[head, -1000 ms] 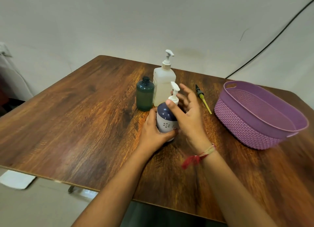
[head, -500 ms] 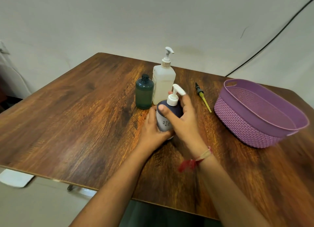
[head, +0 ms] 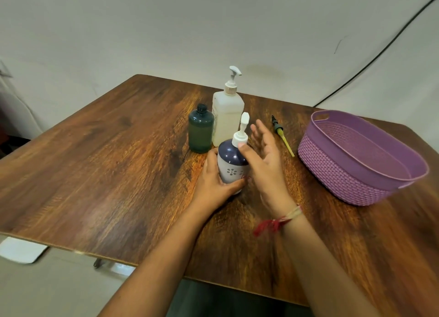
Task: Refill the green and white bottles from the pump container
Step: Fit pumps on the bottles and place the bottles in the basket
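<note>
A small bottle with a dark blue top, a white flowered base and a white pump (head: 231, 161) stands on the wooden table (head: 107, 169). My left hand (head: 213, 186) grips its lower body. My right hand (head: 263, 160) is beside it on the right, fingers spread, thumb touching the pump collar. Behind them stand an uncapped green bottle (head: 200, 130) and a tall white pump container (head: 228, 116), side by side and upright.
A pump tube with a dark cap and a yellow stem (head: 282, 136) lies on the table right of the white container. A purple woven plastic basket (head: 356, 160) sits at the right. A black cable runs along the wall behind.
My right hand has let go of the pump head and opened, with only the thumb at the collar. The pump nozzle has turned and now points away from me. My left hand has kept its grip.
</note>
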